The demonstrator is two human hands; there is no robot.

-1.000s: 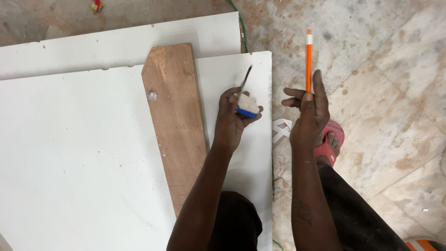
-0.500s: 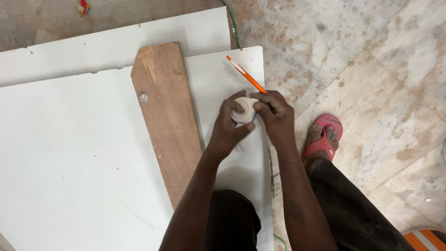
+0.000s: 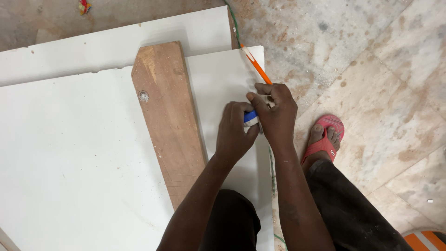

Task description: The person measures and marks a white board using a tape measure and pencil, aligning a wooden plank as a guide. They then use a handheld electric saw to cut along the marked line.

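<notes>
Since half a second ago the two hands have stayed joined over the white board (image 3: pixel 93 153), but the pencil (image 3: pixel 255 64) has swung a little: its free end now points toward 11 o'clock, out over the board's right edge. One second ago the hands were apart and the pencil stood straight up at 12 o'clock.

The left hand (image 3: pixel 237 132) is clenched around a small blue and white object (image 3: pixel 251 118), which looks like a sharpener or tape case; I cannot tell which. Only a small part of the object shows, at 1 o'clock from the left hand's middle, between the fingers of both hands. The right hand (image 3: pixel 278 116) is grasping the orange pencil, and its fingers (image 3: pixel 256 102) also press on the small object from 3 o'clock. The lower end of the pencil is hidden inside the right hand, so whether it enters the object cannot be seen.

The hands are above the right part of the top board. A brown plank (image 3: pixel 169 121) lies on this board, just beside the left hand at 9 o'clock, running from 12 toward 6 o'clock, with a round hole near its upper end. A second white board (image 3: pixel 116 44) lies under the first, at 12 o'clock. At 4 o'clock from the right hand, a foot in a pink sandal (image 3: pixel 325 137) stands on the stone floor (image 3: pixel 381 83).

No container is in view.
</notes>
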